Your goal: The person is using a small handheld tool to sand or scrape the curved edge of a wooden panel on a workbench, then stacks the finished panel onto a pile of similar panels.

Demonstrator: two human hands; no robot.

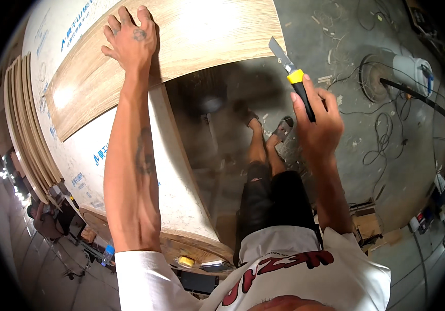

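My left hand (131, 39) lies with spread fingers on a long wood-grain board (212, 39), pressing near its middle. In my right hand (320, 116) is a utility knife (301, 90) with a black and yellow handle. Its wide blade is out and points up and to the left, close to the board's right end; I cannot tell whether it touches the edge. Beneath the wood-grain board is a large white printed panel (100, 145), whose right edge runs down toward my body.
Several curved wooden strips (28, 129) stack at the left. A yellow block (185, 262) rests on a wooden surface near me. Cables (383, 137), a round stand base (373, 78), a white bucket (414, 72) and scattered offcuts occupy the floor at right. Another person (51, 223) sits at far left.
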